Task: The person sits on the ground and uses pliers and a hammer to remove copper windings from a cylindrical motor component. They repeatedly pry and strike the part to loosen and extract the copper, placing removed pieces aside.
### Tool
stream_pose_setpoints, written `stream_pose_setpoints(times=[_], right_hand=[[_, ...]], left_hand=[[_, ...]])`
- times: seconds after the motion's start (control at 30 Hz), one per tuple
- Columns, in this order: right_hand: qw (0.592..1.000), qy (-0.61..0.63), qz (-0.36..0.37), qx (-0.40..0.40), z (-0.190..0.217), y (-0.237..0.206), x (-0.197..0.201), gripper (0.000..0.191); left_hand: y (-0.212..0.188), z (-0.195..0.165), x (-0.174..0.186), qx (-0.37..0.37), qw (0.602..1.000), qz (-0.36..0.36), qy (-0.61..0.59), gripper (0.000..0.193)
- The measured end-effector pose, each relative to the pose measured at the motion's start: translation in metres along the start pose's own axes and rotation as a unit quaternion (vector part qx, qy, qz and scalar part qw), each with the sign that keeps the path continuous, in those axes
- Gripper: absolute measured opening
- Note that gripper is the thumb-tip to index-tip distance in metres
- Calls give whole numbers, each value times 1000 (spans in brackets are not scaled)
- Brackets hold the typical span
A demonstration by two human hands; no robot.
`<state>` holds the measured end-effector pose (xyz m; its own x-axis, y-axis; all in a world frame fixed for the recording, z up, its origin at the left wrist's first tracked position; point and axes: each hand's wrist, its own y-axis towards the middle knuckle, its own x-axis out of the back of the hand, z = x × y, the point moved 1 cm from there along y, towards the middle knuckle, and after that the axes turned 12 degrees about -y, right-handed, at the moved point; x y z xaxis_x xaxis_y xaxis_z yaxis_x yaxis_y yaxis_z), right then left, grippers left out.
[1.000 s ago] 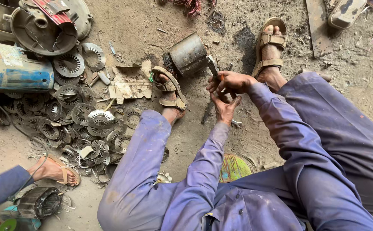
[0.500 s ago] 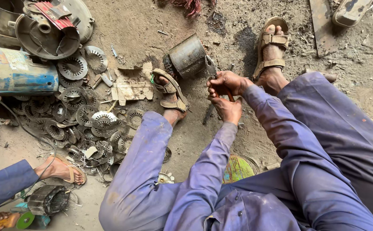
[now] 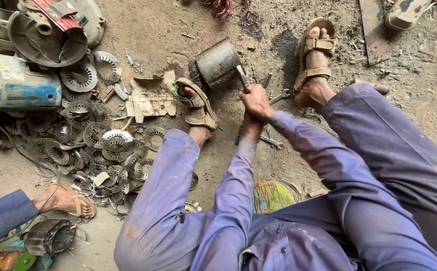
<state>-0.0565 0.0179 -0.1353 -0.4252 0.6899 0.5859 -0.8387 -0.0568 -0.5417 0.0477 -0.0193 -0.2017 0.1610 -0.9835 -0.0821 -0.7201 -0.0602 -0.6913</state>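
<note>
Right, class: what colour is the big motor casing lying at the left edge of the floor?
The cylindrical motor casing is blue, worn and scuffed, seen in the head view.

The dirt floor (image 3: pixel 168 30) was covered with dust, and round metal plates (image 3: pixel 85 135) were piled on it.

Soft, even daylight fills the scene, leaving only faint shadows on the dusty grey dirt floor (image 3: pixel 168 30), with no glare, sharp focus across the middle, and wide-angle stretching that bends shapes toward the frame's edges and corners.
</note>
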Motion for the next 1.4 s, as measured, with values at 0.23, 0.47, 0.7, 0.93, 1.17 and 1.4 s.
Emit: stream_pose_setpoints(times=[0.23,0.47,0.7,0.93,1.17,1.4], right_hand=[[992,-58,-83,-75,9,-12,-22,28],[994,-85,-60,43,5,-5,12,27],[995,11,82,58,-7,8,4,27],[984,-168,-45,-38,29,-8,-7,44],[862,318,394,-28,6,31,24,51],[695,510,506,-32,10,43,-12,21]], left_hand=[[-20,12,-5,-17,1000,-25,-9,41],[-22,10,-28,-59,990,-105,-71,31],[19,12,-8,7,990,-32,-140,23],[15,-9,29,173,934,175,-259,23],[9,-20,47,209,893,248,-312,24],[13,-49,66,194,856,292,-379,27]])
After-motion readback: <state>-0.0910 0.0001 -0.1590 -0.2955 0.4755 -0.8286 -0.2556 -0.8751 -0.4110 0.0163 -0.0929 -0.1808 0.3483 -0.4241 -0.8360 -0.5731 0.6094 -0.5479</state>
